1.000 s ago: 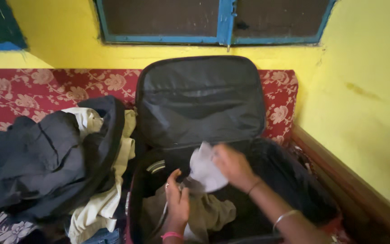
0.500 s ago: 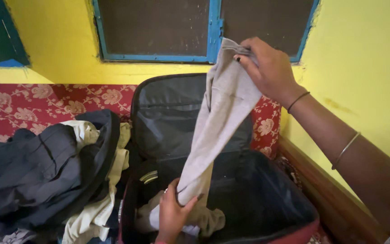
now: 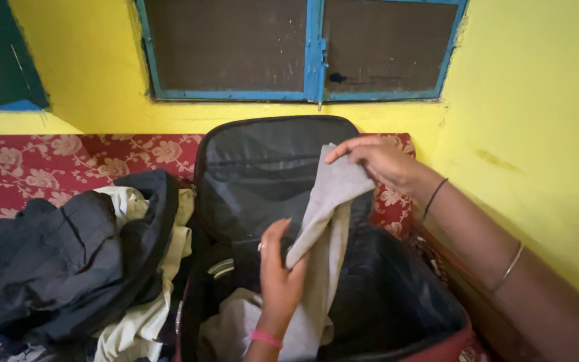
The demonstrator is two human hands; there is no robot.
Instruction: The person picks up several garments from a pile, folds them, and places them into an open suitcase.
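A light grey garment [image 3: 327, 221] hangs over the open dark suitcase [image 3: 397, 302]. My right hand [image 3: 376, 161] holds its top end in front of the suitcase's raised lid [image 3: 256, 167]. My left hand [image 3: 279, 278] grips the cloth lower down, over the suitcase's inside. The garment's bottom end lies on a pale beige piece of clothing [image 3: 236, 322] in the suitcase.
A heap of dark and cream clothes [image 3: 75, 255] lies to the left of the suitcase on a red flowered bedcover [image 3: 28, 167]. Behind is a yellow wall with a blue-framed window [image 3: 303, 50]. A wooden edge [image 3: 464, 288] runs along the right wall.
My right hand lifted the grey garment out of the suitcase up to the window, then came down to lid height. My left hand slid up along the cloth.
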